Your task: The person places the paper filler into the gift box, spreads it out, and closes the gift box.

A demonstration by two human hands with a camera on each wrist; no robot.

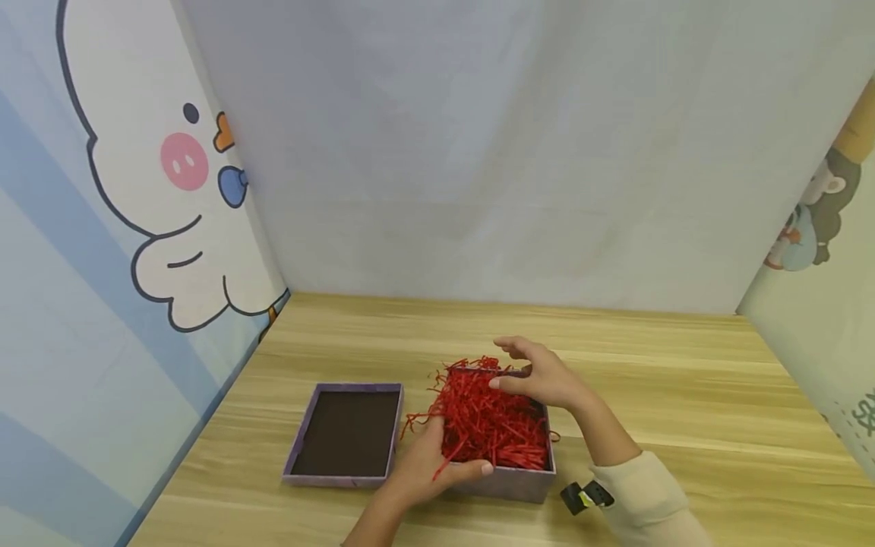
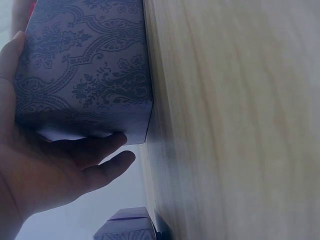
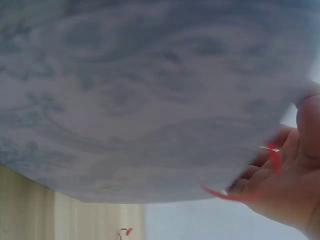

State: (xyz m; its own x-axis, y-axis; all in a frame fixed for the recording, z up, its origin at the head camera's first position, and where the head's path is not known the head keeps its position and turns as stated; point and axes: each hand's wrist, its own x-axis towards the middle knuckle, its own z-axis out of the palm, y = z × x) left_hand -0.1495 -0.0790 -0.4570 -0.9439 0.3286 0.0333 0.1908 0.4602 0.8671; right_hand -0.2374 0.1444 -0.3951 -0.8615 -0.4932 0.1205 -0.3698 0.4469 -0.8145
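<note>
A purple-grey patterned box (image 1: 502, 485) stands on the table, heaped with red shredded paper (image 1: 492, 425); strips spill over its left and back rims. My left hand (image 1: 425, 465) rests at the box's front-left corner, thumb along the front rim and fingers along the left wall. In the left wrist view those fingers are fairly straight and spread against the box's damask-patterned side. My right hand (image 1: 543, 374) is over the back-right part of the box with fingers apart, its thumb above the shreds. A blurred red strip hangs near it in the right wrist view.
Left of the box lies a shallow lid (image 1: 349, 433), dark inside with a purple rim. A small black device (image 1: 586, 497) shows by the right sleeve. Behind the wooden table (image 1: 683, 380) hangs a pale curtain (image 1: 492, 190); cartoon-printed panels flank it on both sides.
</note>
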